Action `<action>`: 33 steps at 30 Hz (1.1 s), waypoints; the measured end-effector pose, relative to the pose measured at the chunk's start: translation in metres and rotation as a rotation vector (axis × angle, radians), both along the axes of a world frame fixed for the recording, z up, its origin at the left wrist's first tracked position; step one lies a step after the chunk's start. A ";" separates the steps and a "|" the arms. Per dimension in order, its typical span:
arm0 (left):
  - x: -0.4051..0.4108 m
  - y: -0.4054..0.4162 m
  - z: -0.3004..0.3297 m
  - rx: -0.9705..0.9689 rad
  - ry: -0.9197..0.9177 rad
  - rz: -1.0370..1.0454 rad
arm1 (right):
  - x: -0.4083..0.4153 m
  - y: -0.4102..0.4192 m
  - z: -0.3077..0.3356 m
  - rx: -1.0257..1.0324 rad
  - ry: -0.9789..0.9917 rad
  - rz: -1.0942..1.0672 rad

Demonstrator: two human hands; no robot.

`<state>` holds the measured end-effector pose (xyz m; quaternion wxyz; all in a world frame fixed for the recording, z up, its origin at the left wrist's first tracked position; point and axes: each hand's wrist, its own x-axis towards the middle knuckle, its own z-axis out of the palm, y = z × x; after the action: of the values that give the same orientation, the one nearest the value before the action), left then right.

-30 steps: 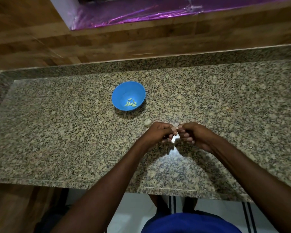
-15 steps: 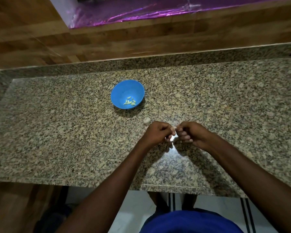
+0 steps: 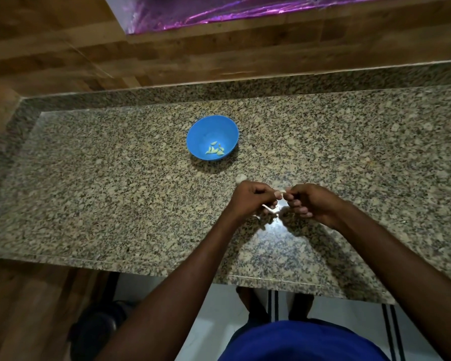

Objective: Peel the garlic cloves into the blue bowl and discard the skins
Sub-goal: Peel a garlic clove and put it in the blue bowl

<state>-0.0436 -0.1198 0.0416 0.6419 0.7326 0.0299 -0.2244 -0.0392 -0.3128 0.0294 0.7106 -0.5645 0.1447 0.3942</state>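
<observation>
Both hands [image 3: 280, 201] barely moved at frame centre, pinching one clove [image 3: 281, 192]; strip skin [image 3: 268, 209] fully before the bowl [image 3: 212, 137].

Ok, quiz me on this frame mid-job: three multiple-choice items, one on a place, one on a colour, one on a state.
1. Where does the round blue plastic bowl stand relative to the hands?
A. beyond them, farther from the person
B. between them and the near counter edge
C. on the floor

2. What colour are the peeled garlic cloves in the bowl?
A. dark red
B. pale yellow-green
C. black

3. What are the two hands doing?
A. lying flat on the speckled granite counter
B. lifting the bowl
C. pinching a small pale garlic piece between them

Answers: 1 A, the bowl sits past the knuckles towards the wall. 2 B, the cloves show pale against the blue. 3 C, the left hand and right hand meet with curled fingers at the piece.
</observation>
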 end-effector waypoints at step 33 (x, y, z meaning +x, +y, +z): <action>-0.007 0.010 0.009 -0.136 0.017 0.069 | -0.019 0.014 0.025 -0.284 -0.441 0.114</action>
<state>-0.0506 -0.1096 0.0506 0.6974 0.6838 0.0451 -0.2097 -0.0586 -0.2989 0.0546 0.6153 -0.7381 0.0082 0.2767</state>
